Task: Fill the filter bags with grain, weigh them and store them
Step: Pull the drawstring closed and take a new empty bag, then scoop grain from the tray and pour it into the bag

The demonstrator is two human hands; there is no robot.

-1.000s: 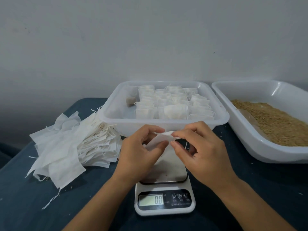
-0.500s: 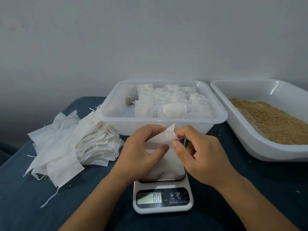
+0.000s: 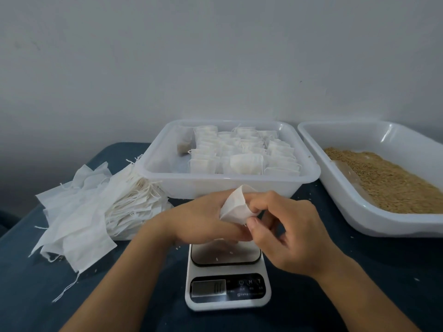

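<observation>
Two hands work together above the scale (image 3: 227,276), and we see them hold one small white bag (image 3: 236,208) between them. Our left hand (image 3: 203,219) has its fingers curled round the bag from below and from the left. Our right hand (image 3: 287,233) pinches the bag's right side with its thumb and bent fingers. The bag is up in the air, over the back of the scale's plate, and it does not touch the plate. We cannot tell if any grain is in it.

The scale sits near the front edge of the table (image 3: 359,295), about in the middle. Its little screen shows zeros. A few loose grains lie on its plate.

Behind the hands, in the middle of the table, stands a clear tub (image 3: 309,173). Many filled bags (image 3: 244,152) stand in rows inside it, mostly on its right side.

At the right edge of the table is a white tray (image 3: 359,212). Brown grain (image 3: 388,180) lies heaped in it.

At the left edge of the table lies a big pile of flat empty bags (image 3: 91,207) with thin strings sticking out. The pile is just beside the tub's left wall.

A plain gray wall (image 3: 215,56) stands behind the table.
</observation>
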